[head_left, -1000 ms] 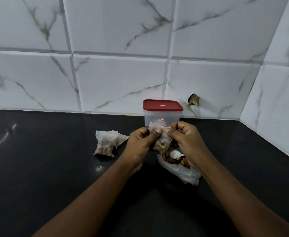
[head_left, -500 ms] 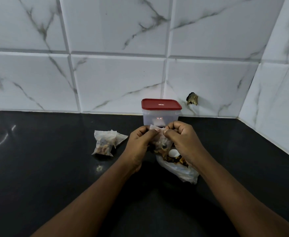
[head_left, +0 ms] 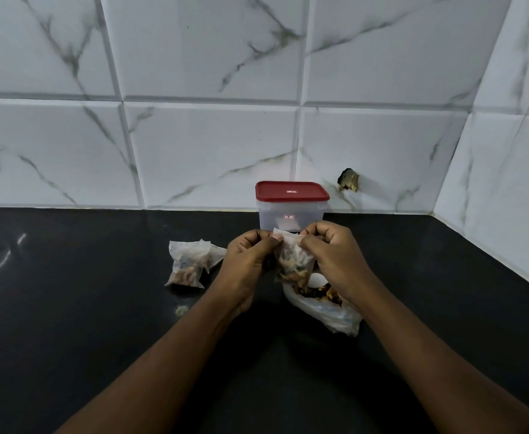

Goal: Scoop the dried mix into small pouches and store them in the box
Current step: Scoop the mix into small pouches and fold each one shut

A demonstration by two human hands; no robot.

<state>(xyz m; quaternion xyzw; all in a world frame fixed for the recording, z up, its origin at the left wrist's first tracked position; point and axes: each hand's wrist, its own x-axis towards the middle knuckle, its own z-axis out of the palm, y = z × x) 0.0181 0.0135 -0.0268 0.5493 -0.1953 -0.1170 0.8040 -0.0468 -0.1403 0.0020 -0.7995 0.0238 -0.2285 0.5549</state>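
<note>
A small translucent pouch [head_left: 292,264] holding dried mix hangs between my hands above the counter. My left hand [head_left: 247,264] pinches its top left corner and my right hand [head_left: 332,258] pinches its top right edge. Below them lies an open plastic bag of dried mix [head_left: 326,305] with a white spoon [head_left: 316,279] resting in it. A clear box with a red lid [head_left: 291,205], closed, stands just behind my hands at the wall. Filled pouches [head_left: 191,261] lie on the counter to the left.
The black counter [head_left: 69,308] runs to white marble-look tiled walls behind and on the right. A few crumbs [head_left: 181,310] lie near my left forearm. A broken hole in the tile [head_left: 348,180] sits right of the box.
My hands have lowered the pouch slightly and drawn closer together along its top edge. The camera view shifted a little; nothing else on the counter moved.
</note>
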